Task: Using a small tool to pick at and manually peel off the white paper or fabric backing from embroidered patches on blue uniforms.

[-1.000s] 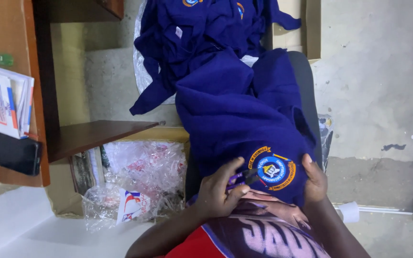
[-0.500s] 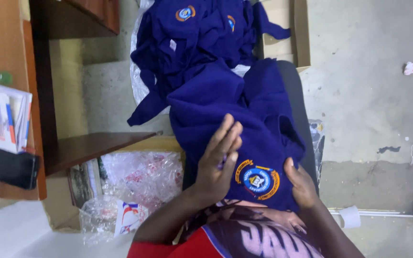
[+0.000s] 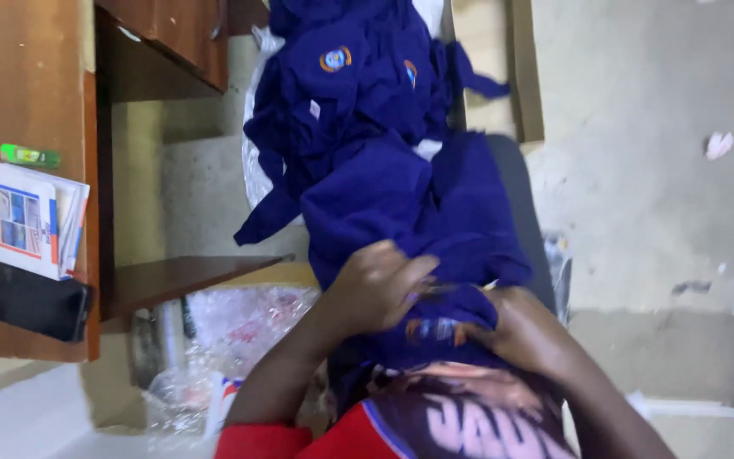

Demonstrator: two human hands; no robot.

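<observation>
A navy blue shirt [image 3: 401, 212] with a round embroidered badge lies over a dark chair in front of me. My left hand [image 3: 380, 285] is closed on a bunched fold of that shirt near its lower edge. My right hand [image 3: 516, 336] grips the same fold from the other side, and the badge is partly crumpled between the two hands. Beyond it, a pile of more navy shirts [image 3: 341, 76] with badges rests on a white plastic bag.
A wooden desk [image 3: 19, 85] at the left holds a green lighter [image 3: 30, 155], a stack of booklets [image 3: 23, 217] and a black phone [image 3: 27, 299]. Clear plastic bags [image 3: 223, 340] lie under the desk shelf. Bare concrete floor [image 3: 656, 170] spreads to the right.
The left hand went from flat and spread on the shirt to closed on it. Both hands have gathered the fabric, folding the badge. The view shifted slightly.
</observation>
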